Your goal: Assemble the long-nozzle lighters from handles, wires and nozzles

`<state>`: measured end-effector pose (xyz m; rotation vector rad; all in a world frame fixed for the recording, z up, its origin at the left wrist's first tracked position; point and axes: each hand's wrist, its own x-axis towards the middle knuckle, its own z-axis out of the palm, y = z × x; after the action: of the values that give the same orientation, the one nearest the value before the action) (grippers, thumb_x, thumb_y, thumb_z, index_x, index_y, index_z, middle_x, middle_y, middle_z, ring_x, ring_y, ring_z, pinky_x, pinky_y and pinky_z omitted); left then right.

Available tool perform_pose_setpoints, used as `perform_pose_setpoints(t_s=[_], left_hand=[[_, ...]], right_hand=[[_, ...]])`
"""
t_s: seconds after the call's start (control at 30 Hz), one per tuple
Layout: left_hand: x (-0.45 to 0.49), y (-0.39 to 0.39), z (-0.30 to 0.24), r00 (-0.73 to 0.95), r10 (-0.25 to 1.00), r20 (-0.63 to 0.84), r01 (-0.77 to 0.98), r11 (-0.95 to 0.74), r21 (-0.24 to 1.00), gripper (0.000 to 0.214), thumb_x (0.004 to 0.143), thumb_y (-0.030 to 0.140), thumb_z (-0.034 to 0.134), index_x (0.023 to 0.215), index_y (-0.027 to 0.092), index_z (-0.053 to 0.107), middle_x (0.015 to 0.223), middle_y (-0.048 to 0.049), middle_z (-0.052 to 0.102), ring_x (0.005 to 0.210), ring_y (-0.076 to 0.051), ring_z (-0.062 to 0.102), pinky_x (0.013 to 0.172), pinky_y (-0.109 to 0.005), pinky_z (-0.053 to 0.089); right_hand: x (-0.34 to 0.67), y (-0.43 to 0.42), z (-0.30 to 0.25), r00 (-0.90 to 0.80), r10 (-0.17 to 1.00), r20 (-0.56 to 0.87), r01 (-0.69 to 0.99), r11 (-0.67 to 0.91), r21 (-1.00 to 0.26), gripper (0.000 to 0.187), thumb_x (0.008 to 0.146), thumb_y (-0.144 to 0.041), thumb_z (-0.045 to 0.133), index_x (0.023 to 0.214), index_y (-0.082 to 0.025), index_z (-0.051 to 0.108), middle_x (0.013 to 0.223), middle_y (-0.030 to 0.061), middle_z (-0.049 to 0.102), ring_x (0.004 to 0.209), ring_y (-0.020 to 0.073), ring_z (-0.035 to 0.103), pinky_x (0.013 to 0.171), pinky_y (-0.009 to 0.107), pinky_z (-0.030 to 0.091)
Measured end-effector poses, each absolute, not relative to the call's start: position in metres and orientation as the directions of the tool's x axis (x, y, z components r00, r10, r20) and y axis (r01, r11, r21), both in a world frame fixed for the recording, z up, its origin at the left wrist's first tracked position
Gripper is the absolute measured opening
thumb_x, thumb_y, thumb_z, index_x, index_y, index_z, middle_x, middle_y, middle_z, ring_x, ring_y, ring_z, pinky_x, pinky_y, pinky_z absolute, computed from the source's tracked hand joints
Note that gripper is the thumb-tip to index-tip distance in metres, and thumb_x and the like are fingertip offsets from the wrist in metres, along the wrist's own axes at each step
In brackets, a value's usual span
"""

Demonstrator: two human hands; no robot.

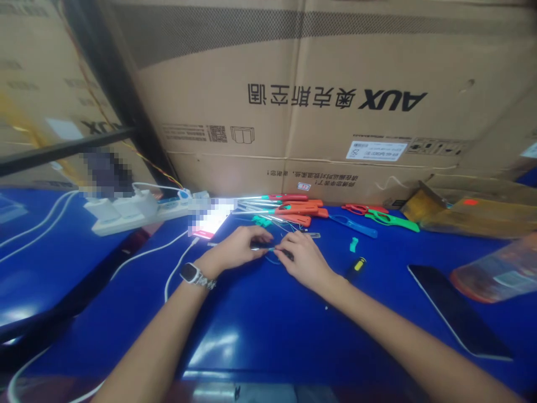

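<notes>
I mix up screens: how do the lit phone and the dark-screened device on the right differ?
The phone glows; the device is dark. A white cable meets the phone; none shows at the device. The phone is beyond the left hand; the device lies right of the right forearm. Both are on the blue table.

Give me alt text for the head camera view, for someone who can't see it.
A person's left hand and right hand are close together over a blue table, at a thin piece too small to identify. Beyond them lie orange-handled tools and a lit phone, before a large cardboard box.
</notes>
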<state>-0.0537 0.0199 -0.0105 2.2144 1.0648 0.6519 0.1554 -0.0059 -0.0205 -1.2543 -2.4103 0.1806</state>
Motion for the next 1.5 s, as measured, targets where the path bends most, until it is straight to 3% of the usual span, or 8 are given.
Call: perform_pose_setpoints(t_s=[0.17, 0.47, 0.63, 0.77, 1.03, 1.13, 1.3, 1.5], left_hand=[[-0.069, 0.017, 0.0, 0.51, 0.858, 0.068, 0.627, -0.425, 0.653, 0.019, 0.078, 0.015, 0.068, 0.096, 0.017, 0.072, 0.098, -0.0057, 0.072, 0.089, -0.019, 0.066, 0.083, -0.031, 0.052], [-0.071, 0.022, -0.007, 0.557, 0.827, 0.085, 0.625, -0.484, 0.613, 0.015, 0.08, 0.015, 0.065, 0.087, 0.019, 0.077, 0.093, -0.0059, 0.072, 0.088, -0.02, 0.065, 0.083, -0.032, 0.051], [-0.07, 0.017, -0.004, 0.544, 0.836, 0.068, 0.664, -0.479, 0.574, 0.024, 0.08, 0.009, 0.061, 0.095, 0.019, 0.077, 0.102, -0.0071, 0.072, 0.097, -0.021, 0.065, 0.093, -0.035, 0.05], [-0.069, 0.011, 0.001, 0.462, 0.884, 0.067, 0.668, -0.396, 0.63, 0.037, 0.078, 0.01, 0.062, 0.113, 0.017, 0.07, 0.114, -0.0092, 0.07, 0.103, -0.021, 0.066, 0.094, -0.036, 0.052], [-0.074, 0.008, 0.003, 0.416, 0.906, 0.076, 0.698, -0.372, 0.612, 0.029, 0.077, 0.013, 0.063, 0.105, 0.016, 0.071, 0.107, -0.0094, 0.072, 0.097, -0.022, 0.067, 0.089, -0.037, 0.054], [-0.076, 0.011, 0.003, 0.392, 0.912, 0.117, 0.688, -0.376, 0.621, 0.027, 0.08, 0.014, 0.06, 0.106, 0.014, 0.071, 0.108, -0.0097, 0.073, 0.096, -0.021, 0.067, 0.089, -0.035, 0.054], [-0.078, 0.017, 0.003, 0.325, 0.913, 0.246, 0.7, -0.407, 0.586, 0.022, 0.085, 0.018, 0.055, 0.097, 0.017, 0.073, 0.097, -0.0067, 0.074, 0.088, -0.021, 0.067, 0.081, -0.034, 0.053], [-0.08, 0.021, -0.002, 0.31, 0.9, 0.305, 0.699, -0.434, 0.569, 0.022, 0.087, 0.019, 0.055, 0.099, 0.018, 0.073, 0.097, -0.0064, 0.074, 0.086, -0.021, 0.066, 0.079, -0.034, 0.052]], right_hand=[[0.158, -0.006, -0.025, -0.481, 0.814, 0.325, 0.736, 0.576, -0.356, 0.019, 0.096, -0.026, 0.057, 0.088, -0.02, 0.073, 0.094, 0.0039, 0.07, 0.091, 0.0185, 0.056, 0.084, 0.032, 0.038], [0.157, -0.006, -0.021, -0.477, 0.83, 0.291, 0.763, 0.555, -0.332, 0.02, 0.096, -0.027, 0.056, 0.088, -0.021, 0.074, 0.096, 0.0044, 0.071, 0.092, 0.0193, 0.057, 0.082, 0.033, 0.035], [0.158, -0.006, -0.021, -0.474, 0.828, 0.299, 0.767, 0.555, -0.32, 0.021, 0.096, -0.027, 0.056, 0.087, -0.021, 0.074, 0.095, 0.0049, 0.071, 0.092, 0.0195, 0.057, 0.082, 0.034, 0.035], [0.157, -0.006, -0.021, -0.471, 0.828, 0.304, 0.754, 0.557, -0.348, 0.018, 0.095, -0.027, 0.058, 0.088, -0.02, 0.074, 0.094, 0.0044, 0.071, 0.092, 0.0192, 0.058, 0.084, 0.034, 0.036], [0.158, -0.006, -0.014, -0.405, 0.847, 0.344, 0.737, 0.525, -0.425, 0.013, 0.09, -0.025, 0.063, 0.096, -0.019, 0.072, 0.095, 0.0058, 0.069, 0.092, 0.0196, 0.059, 0.082, 0.033, 0.04], [0.155, 0.009, -0.004, -0.427, 0.825, 0.37, 0.735, 0.555, -0.389, 0.018, 0.094, -0.02, 0.054, 0.099, -0.018, 0.071, 0.101, 0.0077, 0.067, 0.098, 0.0201, 0.058, 0.086, 0.033, 0.04], [0.137, 0.055, 0.008, -0.541, 0.801, 0.257, 0.778, 0.593, -0.208, 0.019, 0.09, -0.022, 0.06, 0.104, -0.017, 0.072, 0.109, 0.0116, 0.066, 0.105, 0.0266, 0.054, 0.088, 0.039, 0.039], [0.13, 0.075, 0.003, -0.566, 0.779, 0.27, 0.752, 0.622, -0.216, 0.017, 0.089, -0.021, 0.059, 0.101, -0.018, 0.072, 0.102, 0.0092, 0.066, 0.099, 0.0249, 0.054, 0.085, 0.038, 0.039]])
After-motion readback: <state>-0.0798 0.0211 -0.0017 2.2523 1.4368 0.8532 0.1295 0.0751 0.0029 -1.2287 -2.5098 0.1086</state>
